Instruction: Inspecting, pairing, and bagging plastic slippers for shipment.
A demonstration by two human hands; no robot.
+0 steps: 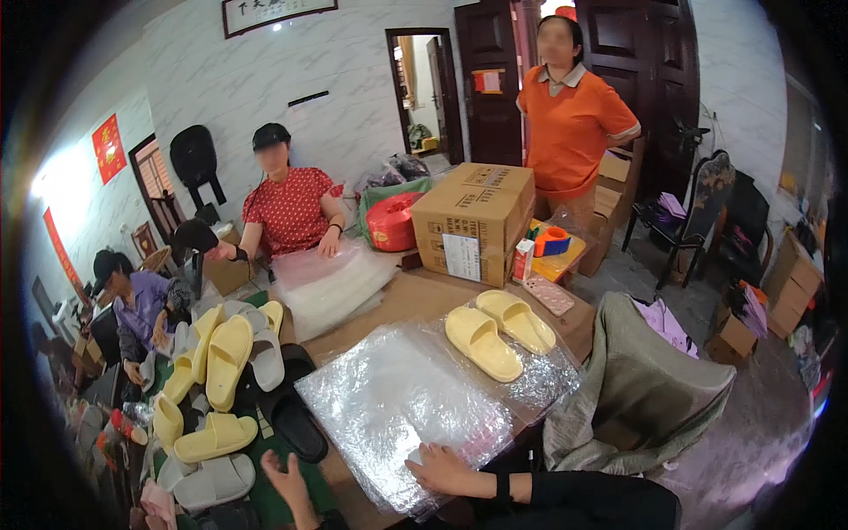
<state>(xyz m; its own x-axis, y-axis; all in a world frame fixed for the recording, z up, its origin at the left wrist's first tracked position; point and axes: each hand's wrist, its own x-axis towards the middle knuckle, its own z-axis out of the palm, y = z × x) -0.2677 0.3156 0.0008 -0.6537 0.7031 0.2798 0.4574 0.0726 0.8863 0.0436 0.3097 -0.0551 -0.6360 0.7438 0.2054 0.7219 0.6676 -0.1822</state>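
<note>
The right arm [583, 499] is extended leftward from the lower right, nearly level, and is covered by a black sleeve down to the lower forearm. A dark band [503, 486] is worn around the right wrist. The right hand [442, 470] is held palm down, its back turned upward and its fingers pointed left; its grip cannot be made out. The left hand [287, 486] is raised from the lower edge, its fingers parted and lightly curved, its forearm mostly cut off by the frame.

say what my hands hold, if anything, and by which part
Left hand: nothing held. Right hand: fingers on the clear plastic, toward its near edge; a grip can't be told.
</note>
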